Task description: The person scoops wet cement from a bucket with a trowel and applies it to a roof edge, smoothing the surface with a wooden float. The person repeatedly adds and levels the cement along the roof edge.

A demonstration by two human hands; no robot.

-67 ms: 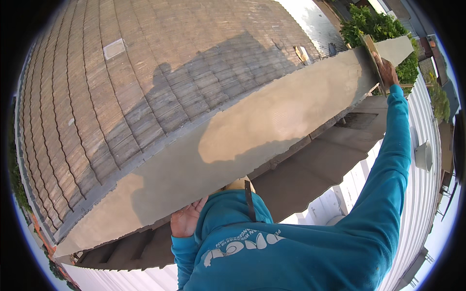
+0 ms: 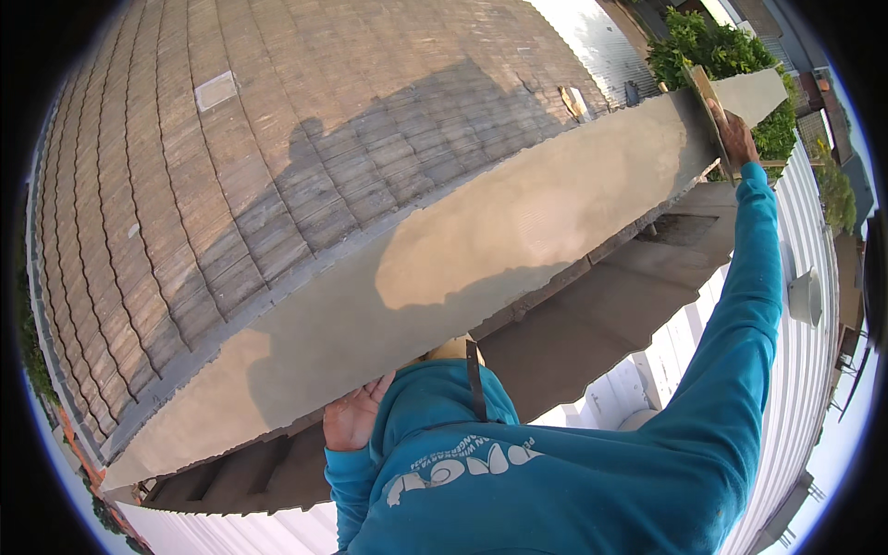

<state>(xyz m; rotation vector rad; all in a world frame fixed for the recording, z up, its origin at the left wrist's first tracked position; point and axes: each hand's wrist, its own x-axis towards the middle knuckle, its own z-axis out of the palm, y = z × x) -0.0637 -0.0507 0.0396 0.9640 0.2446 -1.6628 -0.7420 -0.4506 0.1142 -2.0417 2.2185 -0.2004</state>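
Observation:
A long band of smooth grey plaster (image 2: 499, 231) runs diagonally from lower left to upper right, partly sunlit and partly shadowed. At its far right end my right hand (image 2: 738, 137) grips a flat float (image 2: 710, 106), which lies across the plaster. My blue-sleeved arm stretches out toward it. My left hand (image 2: 353, 412) is at the lower edge of the band, beside my body, palm showing and fingers loosely extended, with their tips partly hidden near the edge. A dark narrow strap or strip (image 2: 475, 379) stands out by my waist.
A tiled roof (image 2: 166, 185) rises beyond the band, with small pieces of debris (image 2: 575, 102) near its upper edge. Below are a dark ledge (image 2: 564, 333) and white corrugated sheeting (image 2: 795, 222) with a pale bucket-like object (image 2: 803, 296). A leafy tree (image 2: 684, 46) stands at the upper right.

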